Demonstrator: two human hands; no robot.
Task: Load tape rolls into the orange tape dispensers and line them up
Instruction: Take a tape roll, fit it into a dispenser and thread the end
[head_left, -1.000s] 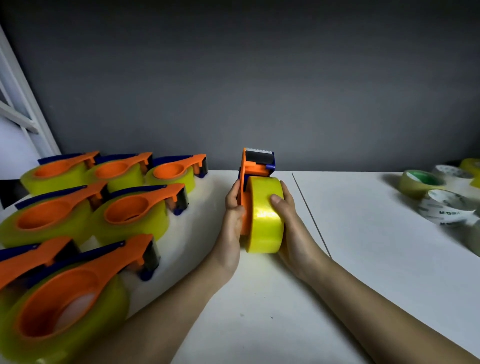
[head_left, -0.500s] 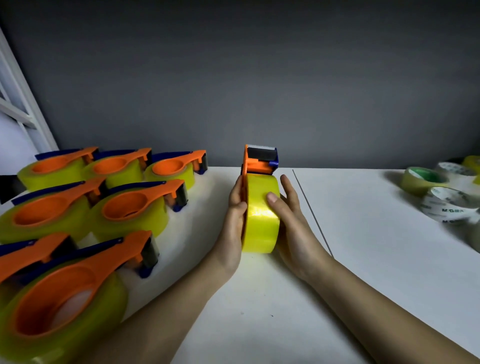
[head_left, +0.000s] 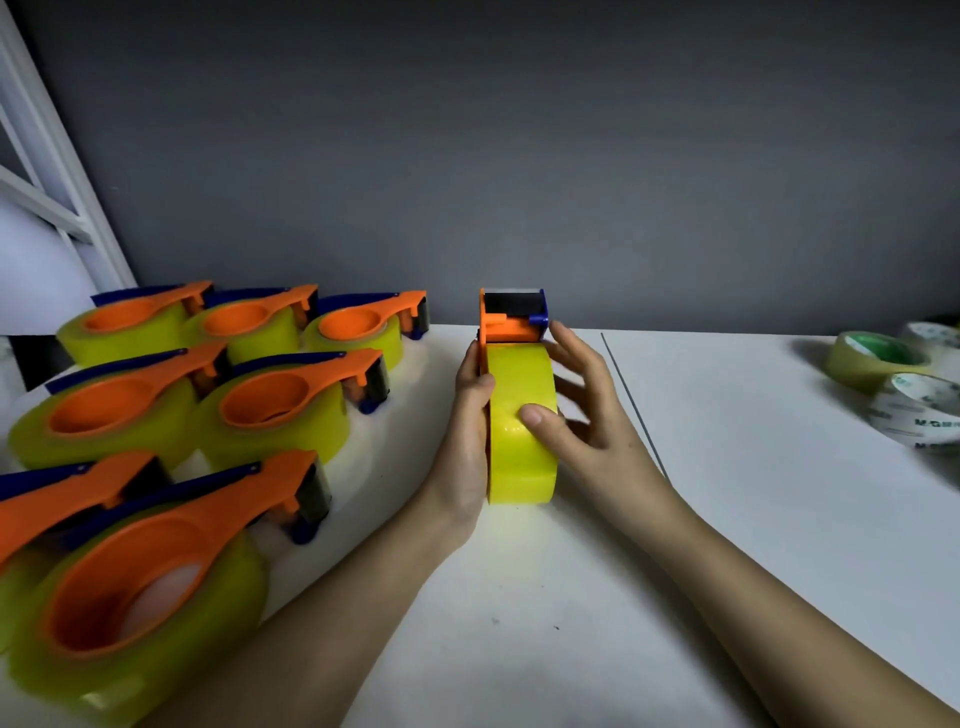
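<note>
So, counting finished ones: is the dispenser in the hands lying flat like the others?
No, the orange tape dispenser with its yellow tape roll stands on edge between both hands.

Yellow tape roll (head_left: 521, 421) in an orange dispenser (head_left: 506, 328) with a blue-and-black head, on a white tabletop (head_left: 727, 519). Left of it, orange-and-blue loaded dispensers (head_left: 275, 405); behind, a grey wall (head_left: 519, 156).
</note>
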